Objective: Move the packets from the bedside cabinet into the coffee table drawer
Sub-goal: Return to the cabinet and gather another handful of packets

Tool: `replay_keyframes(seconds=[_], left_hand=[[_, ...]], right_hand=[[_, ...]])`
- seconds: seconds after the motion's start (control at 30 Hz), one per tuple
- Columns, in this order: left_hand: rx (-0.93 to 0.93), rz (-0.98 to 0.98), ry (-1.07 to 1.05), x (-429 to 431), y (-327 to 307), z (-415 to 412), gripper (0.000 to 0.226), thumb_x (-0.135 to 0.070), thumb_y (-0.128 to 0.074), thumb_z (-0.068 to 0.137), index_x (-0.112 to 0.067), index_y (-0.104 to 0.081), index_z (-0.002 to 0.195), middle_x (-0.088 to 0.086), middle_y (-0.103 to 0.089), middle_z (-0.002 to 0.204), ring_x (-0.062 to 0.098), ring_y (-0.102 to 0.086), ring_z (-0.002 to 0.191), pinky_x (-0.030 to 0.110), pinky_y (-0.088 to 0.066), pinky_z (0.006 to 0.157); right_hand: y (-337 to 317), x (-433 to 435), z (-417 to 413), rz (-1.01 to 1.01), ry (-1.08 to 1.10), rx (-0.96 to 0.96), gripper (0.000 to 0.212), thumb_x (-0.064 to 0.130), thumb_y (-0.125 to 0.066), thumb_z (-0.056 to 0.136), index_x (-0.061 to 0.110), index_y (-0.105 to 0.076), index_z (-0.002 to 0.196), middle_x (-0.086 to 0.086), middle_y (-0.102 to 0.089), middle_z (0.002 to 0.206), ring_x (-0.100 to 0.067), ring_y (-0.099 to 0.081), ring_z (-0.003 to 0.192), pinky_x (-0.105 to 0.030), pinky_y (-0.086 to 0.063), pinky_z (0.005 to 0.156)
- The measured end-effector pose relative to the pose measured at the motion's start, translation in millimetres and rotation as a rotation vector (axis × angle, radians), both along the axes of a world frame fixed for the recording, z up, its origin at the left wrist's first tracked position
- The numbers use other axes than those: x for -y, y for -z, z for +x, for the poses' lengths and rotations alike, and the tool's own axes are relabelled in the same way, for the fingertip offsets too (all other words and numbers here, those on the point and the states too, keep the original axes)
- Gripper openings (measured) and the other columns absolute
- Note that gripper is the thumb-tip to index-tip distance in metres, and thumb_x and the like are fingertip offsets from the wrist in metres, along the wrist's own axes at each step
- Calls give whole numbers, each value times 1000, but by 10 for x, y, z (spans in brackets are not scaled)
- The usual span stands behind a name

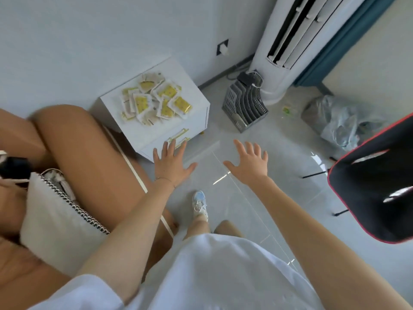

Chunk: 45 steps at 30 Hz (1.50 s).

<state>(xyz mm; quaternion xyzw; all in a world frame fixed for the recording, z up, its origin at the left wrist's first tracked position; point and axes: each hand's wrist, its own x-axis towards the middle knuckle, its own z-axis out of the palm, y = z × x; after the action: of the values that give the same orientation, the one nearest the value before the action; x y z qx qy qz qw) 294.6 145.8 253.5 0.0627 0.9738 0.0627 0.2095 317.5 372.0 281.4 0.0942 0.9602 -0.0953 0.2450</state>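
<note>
Closest in, at the middle of the frame, both arms stretch forward. The left hand [172, 163] and right hand [249, 163] are held apart with palms down and fingers spread, and neither carries anything. The left one hovers by the lower front corner of the white bedside cabinet [192, 91]; I cannot tell whether it touches. Beyond it, towards the upper left, the yellow-and-white packets [154, 98] lie heaped on the cabinet top, well short of either hand's reach. I'd say the job has barely begun: no packet is picked up, and the coffee table drawer is nowhere in view.
</note>
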Motion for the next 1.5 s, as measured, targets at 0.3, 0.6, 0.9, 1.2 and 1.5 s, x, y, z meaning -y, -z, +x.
replay_keyframes(seconds=[0.3, 0.6, 0.9, 1.2, 1.5], left_hand=[[56, 82, -209, 105, 26, -1131, 77, -63, -39, 89, -33, -5, 150, 3, 0, 160, 25, 4, 147, 52, 3, 116], [188, 83, -557, 376, 520, -2002, 75, -59, -41, 91, -33, -4, 151, 1, -1, 160, 23, 6, 147, 49, 6, 117], [325, 114, -825, 496, 1097, -2610, 76, -58, -40, 91, -33, 1, 150, 2, 3, 160, 24, 6, 147, 49, 3, 116], [257, 142, -896, 1023, 2054, -3150, 82, -56, -46, 90, -31, 3, 151, 4, 6, 160, 24, 6, 147, 51, 2, 116], [-12, 205, -882, 1029, 2717, -2932, 71, -47, -62, 84, -18, -36, 143, 8, -26, 154, 25, -18, 145, 57, -13, 113]], right_hand=[[91, 309, -1482, -30, -169, 26, 75, 63, -42, 89, 32, -11, 150, -6, -17, 157, -30, -8, 147, -51, -10, 118], [628, 543, -3009, -81, -390, 55, 72, 60, -46, 88, 32, -18, 148, -2, -27, 153, -27, -19, 142, -50, -17, 116], [1156, 752, -4185, -70, -462, 166, 76, 59, -48, 89, 27, -15, 150, -5, -31, 152, -28, -25, 141, -46, -22, 113], [2182, 1241, -4675, -105, -405, 245, 92, 63, -56, 82, 28, -9, 151, -6, -25, 156, -30, -24, 142, -49, -27, 113], [2792, 1321, -4484, -126, -271, 257, 99, 58, -70, 74, 16, -19, 149, -8, -32, 147, -28, -34, 133, -46, -36, 103]])
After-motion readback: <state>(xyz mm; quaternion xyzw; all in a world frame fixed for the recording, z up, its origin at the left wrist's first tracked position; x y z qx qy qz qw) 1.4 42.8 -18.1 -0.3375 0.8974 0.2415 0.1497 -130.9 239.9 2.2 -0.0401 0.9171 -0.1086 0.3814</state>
